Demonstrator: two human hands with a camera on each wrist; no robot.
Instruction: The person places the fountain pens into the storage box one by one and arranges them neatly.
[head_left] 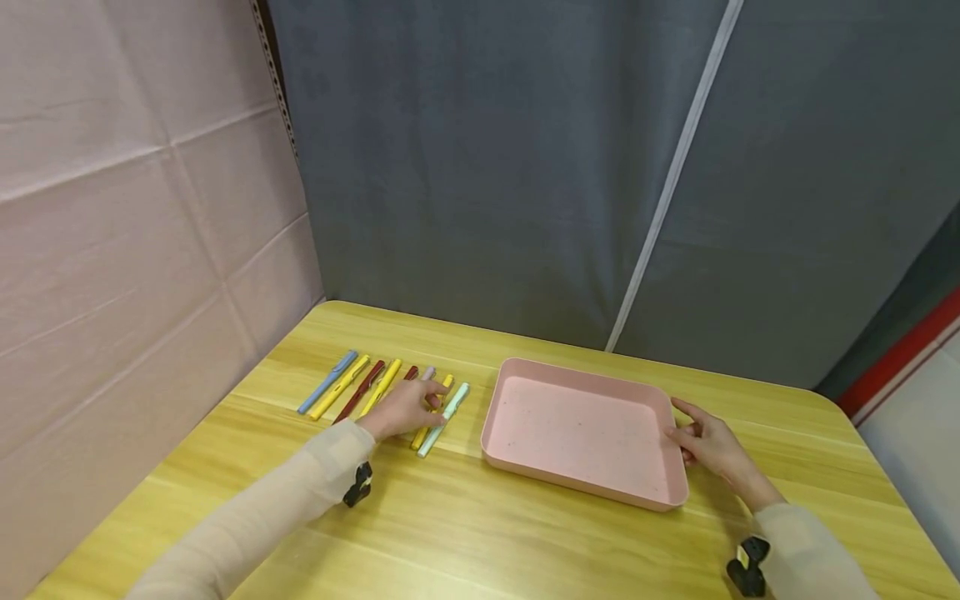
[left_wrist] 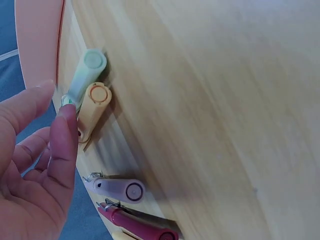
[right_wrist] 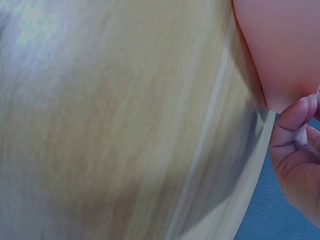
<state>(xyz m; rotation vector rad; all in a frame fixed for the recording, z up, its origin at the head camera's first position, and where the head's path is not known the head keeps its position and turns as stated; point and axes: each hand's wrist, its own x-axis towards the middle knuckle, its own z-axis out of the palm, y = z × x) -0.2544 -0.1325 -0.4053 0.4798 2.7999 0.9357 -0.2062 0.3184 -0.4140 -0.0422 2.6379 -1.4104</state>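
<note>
My left hand (head_left: 405, 408) reaches over the right end of a row of pens. In the left wrist view its thumb and index finger stand apart, with the index fingertip overlapping the mint-green pen (left_wrist: 85, 72). Close beside that pen lies a yellow pen (left_wrist: 94, 107), then a lilac pen (left_wrist: 120, 189) and a dark red pen (left_wrist: 140, 226). My right hand (head_left: 712, 450) pinches the right wall of a shallow pink tray (head_left: 570, 417), thumb on the inner side and other fingers outside. The tray has no pens in it.
Further left in the row lie a blue pen (head_left: 327, 382), a yellow pen (head_left: 340, 388) and more red and yellow ones. All rest on a wooden table (head_left: 450, 533). A grey curtain (head_left: 480, 167) hangs behind it, and a pale pink sheet (head_left: 135, 275) covers the left side.
</note>
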